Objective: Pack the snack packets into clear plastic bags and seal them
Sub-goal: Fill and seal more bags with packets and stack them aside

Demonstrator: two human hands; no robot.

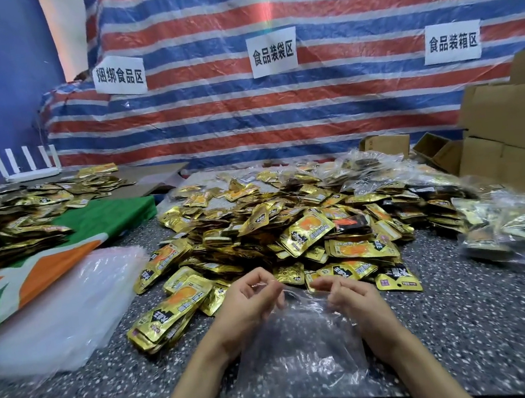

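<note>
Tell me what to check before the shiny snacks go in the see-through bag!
1. Both the left hand and right hand pinch the top edge of the thin clear plastic bag: ok.
2. Bag's mouth pulled open: cannot tell.
3. Bag holds nothing yet: ok.
4. The heap of gold foil snack packets lies just beyond the hands on the speckled grey table: ok.
5. The stack of spare clear bags lies to the left: ok.

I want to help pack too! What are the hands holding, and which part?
A clear plastic bag. The left hand and right hand each pinch its top edge.
</note>
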